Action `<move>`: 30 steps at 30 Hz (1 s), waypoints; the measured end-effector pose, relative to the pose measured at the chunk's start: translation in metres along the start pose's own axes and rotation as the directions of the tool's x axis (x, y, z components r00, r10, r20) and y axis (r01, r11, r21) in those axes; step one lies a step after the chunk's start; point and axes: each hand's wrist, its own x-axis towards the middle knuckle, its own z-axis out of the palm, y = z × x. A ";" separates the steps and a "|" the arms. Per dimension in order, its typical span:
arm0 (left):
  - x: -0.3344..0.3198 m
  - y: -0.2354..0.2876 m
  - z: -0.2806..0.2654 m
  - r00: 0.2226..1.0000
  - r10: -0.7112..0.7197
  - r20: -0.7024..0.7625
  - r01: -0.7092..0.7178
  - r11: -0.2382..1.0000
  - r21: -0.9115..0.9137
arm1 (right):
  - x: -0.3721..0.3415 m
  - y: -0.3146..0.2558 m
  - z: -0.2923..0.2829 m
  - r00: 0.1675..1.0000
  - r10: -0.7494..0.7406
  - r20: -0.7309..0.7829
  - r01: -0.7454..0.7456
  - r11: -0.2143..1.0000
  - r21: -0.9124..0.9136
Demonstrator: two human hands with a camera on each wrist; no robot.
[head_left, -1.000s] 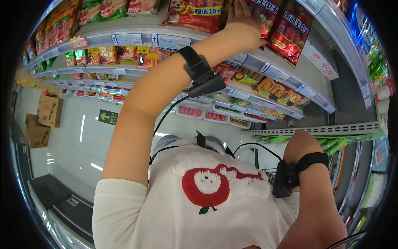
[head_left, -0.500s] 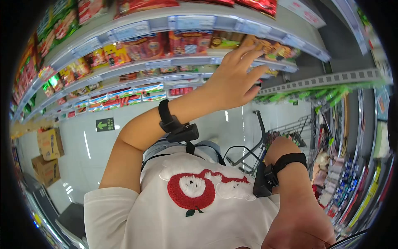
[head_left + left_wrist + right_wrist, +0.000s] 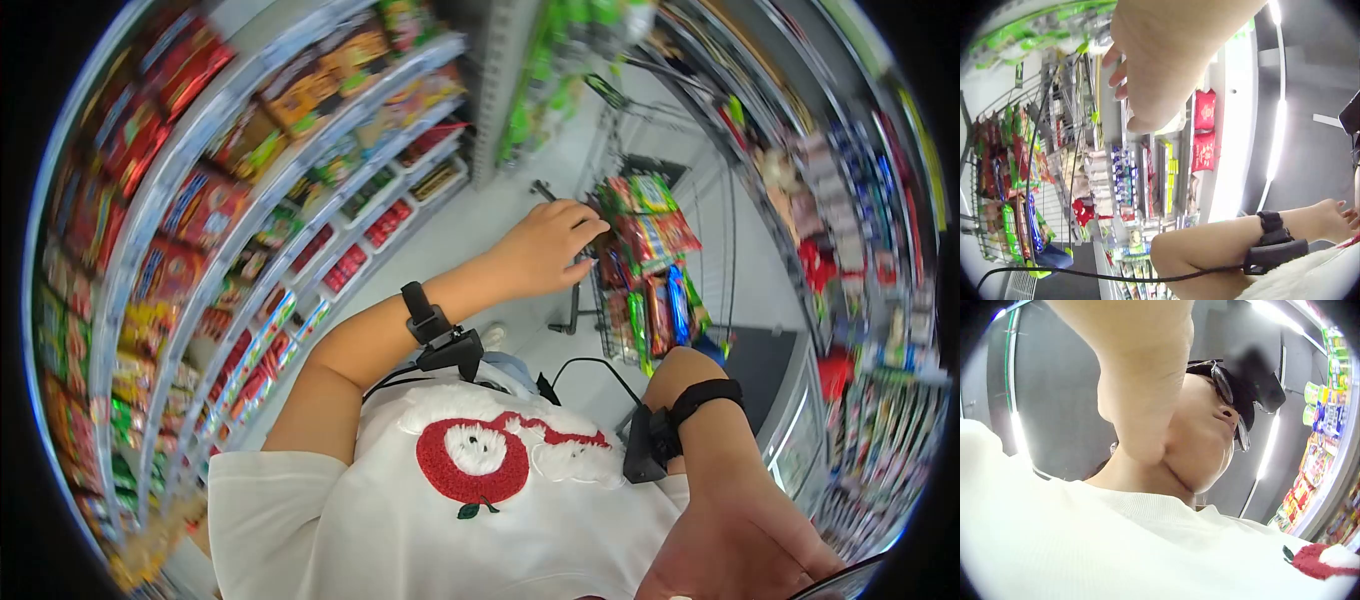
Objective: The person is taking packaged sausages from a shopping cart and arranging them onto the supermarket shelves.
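Note:
In the head view my left hand [image 3: 550,248] is extended over the near end of a wire shopping cart [image 3: 733,250], fingers loosely bent with nothing visible in them. Colourful snack packets [image 3: 655,235] lie in the cart just beyond the fingertips. From the left wrist view, the left hand [image 3: 1160,69] hangs apart from the packets [image 3: 1016,150]. My right arm is folded up, its hand [image 3: 745,540] raised by the face and holding nothing visible. Part of the right hand [image 3: 1138,406] shows in front of the neck in the right wrist view; its fingertips are hidden there.
Shelves of packaged snacks [image 3: 205,205] curve along the left. More stocked shelves [image 3: 830,220] line the right side. Green packets [image 3: 545,90] hang at the end of a grey perforated rail [image 3: 492,100]. Grey floor [image 3: 480,240] shows between shelf and cart.
My left hand has left the packets on the upper shelf and moved down over the cart's near end. The view has turned right, bringing the cart in. The right arm stays folded.

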 end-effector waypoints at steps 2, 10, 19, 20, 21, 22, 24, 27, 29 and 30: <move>0.029 0.014 0.039 0.996 0.053 0.078 -0.048 0.997 -0.060 | 0.007 0.004 -0.041 0.996 0.000 0.087 0.004 0.999 -0.044; 0.095 0.023 0.176 0.940 0.190 0.283 -0.147 0.975 -0.166 | 0.007 0.022 -0.159 0.968 -0.239 0.080 0.251 0.888 -0.385; 0.181 -0.058 0.289 0.929 -0.027 0.368 0.049 0.997 -0.052 | -0.227 -0.002 -0.338 -0.174 0.935 -0.309 -0.594 -0.350 -0.724; 0.194 -0.066 0.297 0.919 -0.071 0.389 0.089 0.996 -0.028 | -0.255 -0.016 -0.350 -0.323 0.837 -0.443 -0.574 -0.545 -0.611; 0.206 -0.076 0.305 0.906 -0.121 0.405 0.133 0.991 -0.003 | -0.289 -0.036 -0.369 -0.376 0.800 -0.468 -0.512 -0.600 -0.615; 0.217 -0.091 0.317 0.884 -0.126 0.451 0.134 0.991 0.015 | -0.298 -0.039 -0.371 -0.475 0.706 -0.526 -0.324 -0.695 -0.641; 0.226 -0.123 0.345 0.838 -0.189 0.513 0.196 0.980 0.040 | -0.338 -0.060 -0.390 -0.624 0.610 -0.489 -0.256 -0.751 -0.609; 0.249 -0.141 0.361 0.698 -0.355 0.621 0.297 0.934 0.199 | -0.387 -0.068 -0.403 -0.680 0.499 -0.537 -0.170 -0.820 -0.547; 0.258 -0.148 0.367 0.607 -0.421 0.674 0.309 0.906 0.288 | -0.412 -0.065 -0.410 -0.727 0.374 -0.575 -0.124 -0.896 -0.427; 0.263 -0.150 0.368 0.582 -0.423 0.694 0.299 0.906 0.300 | -0.415 -0.053 -0.410 -0.738 0.345 -0.579 -0.079 -0.897 -0.434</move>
